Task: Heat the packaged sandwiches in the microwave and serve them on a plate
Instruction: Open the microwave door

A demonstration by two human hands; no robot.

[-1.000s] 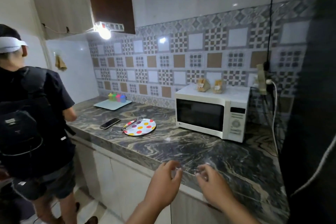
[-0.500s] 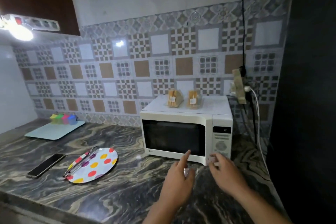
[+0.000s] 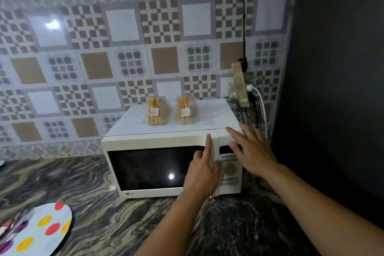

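A white microwave stands on the marble counter, door closed. Two clear-packed sandwiches stand upright on its roof: the left sandwich and the right sandwich. My left hand is in front of the door's right edge, index finger pointing up along the door seam, other fingers curled, holding nothing. My right hand is spread flat over the control panel and the top right corner, fingers apart, empty. A white plate with coloured dots lies at the lower left with metal tongs on it.
The marble counter runs along a patterned tiled wall. A wall socket with plugs and a white cable is behind the microwave on the right. A dark wall or cabinet side closes off the right.
The view has come much closer to the microwave. Both hands rose from the counter edge to the microwave's front; the left index finger now points up and the right hand covers the panel.
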